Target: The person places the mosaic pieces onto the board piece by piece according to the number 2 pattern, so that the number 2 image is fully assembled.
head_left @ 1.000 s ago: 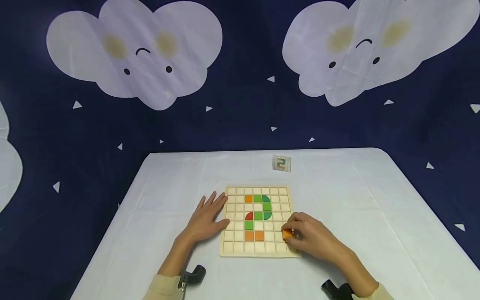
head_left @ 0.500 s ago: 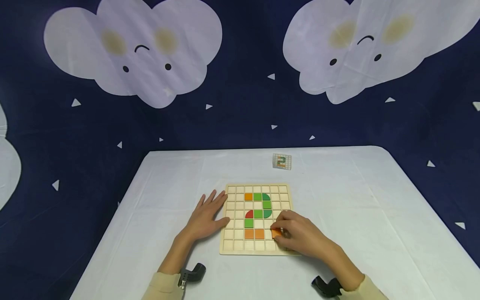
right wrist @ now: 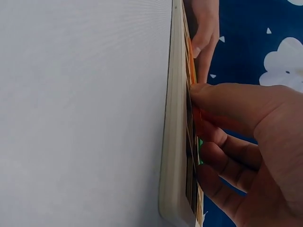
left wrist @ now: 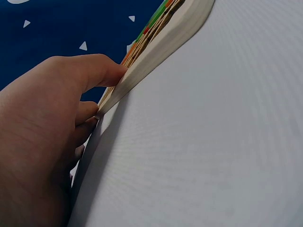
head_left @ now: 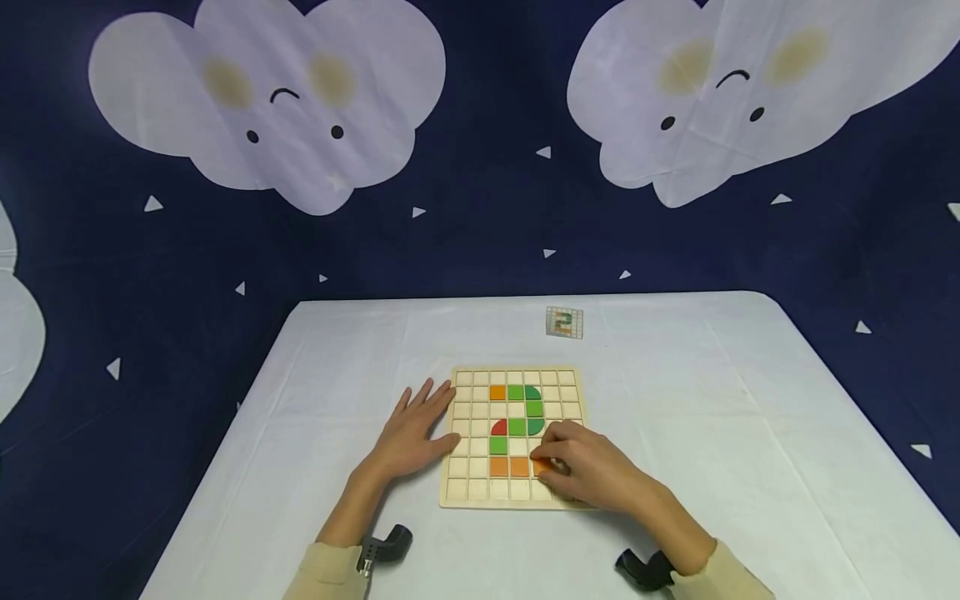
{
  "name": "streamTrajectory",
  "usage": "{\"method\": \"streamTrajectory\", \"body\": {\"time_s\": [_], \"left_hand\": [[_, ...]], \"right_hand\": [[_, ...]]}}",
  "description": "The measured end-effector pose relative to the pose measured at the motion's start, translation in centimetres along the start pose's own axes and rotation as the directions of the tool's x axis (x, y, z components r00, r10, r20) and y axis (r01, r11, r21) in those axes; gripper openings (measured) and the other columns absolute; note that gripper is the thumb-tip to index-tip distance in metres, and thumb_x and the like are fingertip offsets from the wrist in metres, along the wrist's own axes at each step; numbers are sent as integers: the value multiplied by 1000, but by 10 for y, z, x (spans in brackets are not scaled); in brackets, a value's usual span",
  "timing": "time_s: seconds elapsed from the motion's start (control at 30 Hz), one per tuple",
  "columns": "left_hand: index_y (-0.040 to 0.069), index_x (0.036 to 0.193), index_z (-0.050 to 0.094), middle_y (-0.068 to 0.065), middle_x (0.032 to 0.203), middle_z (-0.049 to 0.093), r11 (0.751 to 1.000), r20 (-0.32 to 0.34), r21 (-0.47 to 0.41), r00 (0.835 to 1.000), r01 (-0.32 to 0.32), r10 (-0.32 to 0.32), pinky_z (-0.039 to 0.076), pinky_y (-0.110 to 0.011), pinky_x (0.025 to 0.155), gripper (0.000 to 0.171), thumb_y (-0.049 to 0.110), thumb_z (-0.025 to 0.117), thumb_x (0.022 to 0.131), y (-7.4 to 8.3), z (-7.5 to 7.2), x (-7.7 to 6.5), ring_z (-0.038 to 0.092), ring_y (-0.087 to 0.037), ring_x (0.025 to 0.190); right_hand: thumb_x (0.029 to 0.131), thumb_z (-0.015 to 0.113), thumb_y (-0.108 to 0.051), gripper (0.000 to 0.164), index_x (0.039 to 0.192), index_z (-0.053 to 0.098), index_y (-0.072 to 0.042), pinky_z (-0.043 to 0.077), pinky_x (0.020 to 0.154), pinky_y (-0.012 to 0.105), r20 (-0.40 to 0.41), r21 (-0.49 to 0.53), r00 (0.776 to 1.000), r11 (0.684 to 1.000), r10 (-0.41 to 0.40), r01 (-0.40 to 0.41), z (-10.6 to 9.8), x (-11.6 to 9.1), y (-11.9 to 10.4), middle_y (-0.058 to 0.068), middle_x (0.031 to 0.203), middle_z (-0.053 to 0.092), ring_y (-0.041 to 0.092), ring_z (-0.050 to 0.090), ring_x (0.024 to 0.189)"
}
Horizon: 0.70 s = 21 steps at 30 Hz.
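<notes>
A wooden grid board (head_left: 467, 490) lies on the white table. My left hand (head_left: 408, 435) rests along its left edge, fingers spread, with the thumb touching the rim in the left wrist view. Over the board's lower right part, my right hand (head_left: 596, 468) pinches an orange square tile (head_left: 539, 466) between thumb and fingers. That tile is at the cell just right of two orange tiles (head_left: 519, 467), partly hidden by the fingers. Green square tiles (head_left: 498, 446), dark green rounded tiles (head_left: 533, 392), a red rounded tile (head_left: 499, 428) and another orange tile (head_left: 497, 392) sit in other cells.
A small card (head_left: 564, 322) with a coloured grid pattern lies beyond the board, near the table's far edge. Behind the white-covered table (head_left: 360, 350) hangs a dark blue cloth (head_left: 495, 242) printed with clouds and triangles.
My right hand has slid the orange tile leftward, from the board's right edge to beside the two orange tiles. The left hand has stayed at the board's left edge.
</notes>
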<state>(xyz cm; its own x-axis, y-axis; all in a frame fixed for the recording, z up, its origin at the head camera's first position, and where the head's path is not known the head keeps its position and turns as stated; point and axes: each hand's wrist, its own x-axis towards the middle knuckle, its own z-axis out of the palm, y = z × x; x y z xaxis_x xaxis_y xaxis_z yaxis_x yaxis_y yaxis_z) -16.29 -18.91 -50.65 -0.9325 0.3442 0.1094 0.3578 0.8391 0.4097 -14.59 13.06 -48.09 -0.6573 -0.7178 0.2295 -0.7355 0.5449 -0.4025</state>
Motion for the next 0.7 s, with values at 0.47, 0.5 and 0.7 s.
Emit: {"method": "streamTrajectory", "body": {"time_s": [0.47,0.5,0.7], "left_hand": [[14,151,33,4,156,24,1000,15,5,1000,19,-19,1,-42,116,75,50,56,89,0,0,0,10,-20,145],[14,151,33,3,156,24,1000,15,5,1000,18,-18,1,-42,116,75,50,56,89,0,0,0,10,-20,145],[15,151,32,5,156,23,1000,21,9,1000,18,-18,1,-42,116,75,50,56,89,0,0,0,9,-19,145]], "right_hand": [[84,76,-29,23,104,76,-17,47,69,22,21,7,1000,1000,-5,4,1,3,0,-11,95,56,5,51,82],[84,76,-29,23,104,76,-17,47,69,23,21,7,1000,1000,-3,3,1,3,0,-11,95,56,5,51,83],[84,75,-30,23,104,75,-18,50,73,25,11,0,1000,1000,12,-12,0,1,-2,-12,98,59,3,52,90]]}}
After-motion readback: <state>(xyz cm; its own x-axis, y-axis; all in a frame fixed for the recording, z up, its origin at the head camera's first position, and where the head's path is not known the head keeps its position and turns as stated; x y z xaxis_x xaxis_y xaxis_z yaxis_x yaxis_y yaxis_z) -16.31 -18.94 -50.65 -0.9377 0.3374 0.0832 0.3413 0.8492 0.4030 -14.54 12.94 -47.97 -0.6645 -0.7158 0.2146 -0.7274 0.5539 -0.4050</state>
